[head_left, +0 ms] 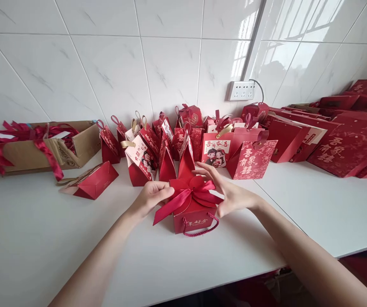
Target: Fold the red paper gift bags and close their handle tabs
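A small red gift box (193, 219) stands upright on the white table in front of me. Its top is closed with curved petal flaps, and a red ribbon bow (192, 192) lies across them, one tail hanging to the left. A twisted red cord handle (201, 233) droops over the box front. My left hand (153, 197) is closed at the upper left corner of the box, thumb against its edge; the other fingertips are partly hidden behind it. Around the right side, my right hand (226, 189) is open, fingers spread near the bow.
Several finished red gift bags (218, 149) line the wall behind the box. One bag (90, 179) lies on its side at left, before a cardboard box (74, 147) of red ribbons. Flat red bags (340, 147) are stacked at right. A power strip (241, 91) hangs on the tiles.
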`<state>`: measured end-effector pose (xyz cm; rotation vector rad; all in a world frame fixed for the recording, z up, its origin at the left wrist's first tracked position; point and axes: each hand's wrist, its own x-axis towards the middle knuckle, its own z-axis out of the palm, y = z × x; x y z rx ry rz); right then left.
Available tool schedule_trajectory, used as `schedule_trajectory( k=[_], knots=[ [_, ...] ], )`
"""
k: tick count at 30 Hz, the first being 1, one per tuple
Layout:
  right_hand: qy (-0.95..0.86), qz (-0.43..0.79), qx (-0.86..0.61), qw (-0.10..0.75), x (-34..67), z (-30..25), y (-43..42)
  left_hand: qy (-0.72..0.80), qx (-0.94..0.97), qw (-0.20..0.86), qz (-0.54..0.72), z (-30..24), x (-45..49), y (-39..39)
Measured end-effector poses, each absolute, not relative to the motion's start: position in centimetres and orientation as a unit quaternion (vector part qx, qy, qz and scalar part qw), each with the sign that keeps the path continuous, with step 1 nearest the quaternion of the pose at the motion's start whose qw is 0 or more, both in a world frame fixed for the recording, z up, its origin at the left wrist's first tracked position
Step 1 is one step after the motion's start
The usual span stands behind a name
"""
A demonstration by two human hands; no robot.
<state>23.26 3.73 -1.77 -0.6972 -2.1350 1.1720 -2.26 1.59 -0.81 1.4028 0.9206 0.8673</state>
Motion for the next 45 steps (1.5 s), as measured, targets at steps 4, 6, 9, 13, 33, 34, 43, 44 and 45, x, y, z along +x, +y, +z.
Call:
schedule_trajectory(
  k=[4, 6, 9, 13, 33, 34, 43, 44, 45],
  knots=[
    [-0.848, 0.358, -0.302, 0.249, 22.7, -1.7, 3.0, 0.415, 0.618, 0.530, 0.407, -0.8, -2.0, 1.7],
    [-0.861, 0.290, -0.300, 0.291, 22.3, -1.9, 3.0, 0.433, 0.614, 0.474, 0.460, -0.8, -1.9, 1.7],
    [-0.873, 0.146, -0.289, 0.365, 21.8, -2.5, 3.3, 0.453, 0.615, 0.372, 0.527, -0.7, -1.7, 1.6],
    [-0.874, 0.023, -0.265, 0.407, 21.6, -3.2, 3.8, 0.439, 0.633, 0.297, 0.564, -0.7, -1.4, 1.1],
    [-0.865, -0.030, -0.246, 0.437, 20.9, -3.7, 3.8, 0.165, 0.822, -0.236, 0.491, -2.0, -0.1, -0.2],
    [-0.863, -0.030, -0.248, 0.439, 20.8, -3.8, 3.8, 0.166, 0.820, -0.240, 0.492, -2.0, -0.1, -0.2],
    [-0.863, -0.012, -0.260, 0.434, 21.2, -4.1, 4.0, 0.305, 0.733, -0.116, 0.597, -2.9, -1.3, 1.5],
    [-0.862, 0.000, -0.266, 0.432, 21.3, -4.0, 4.0, 0.361, 0.710, -0.091, 0.597, -3.2, -1.7, 1.9],
    [-0.858, 0.019, -0.274, 0.434, 21.3, -3.9, 3.9, 0.410, 0.699, -0.069, 0.582, -3.4, -2.2, 2.4]
  ],
)
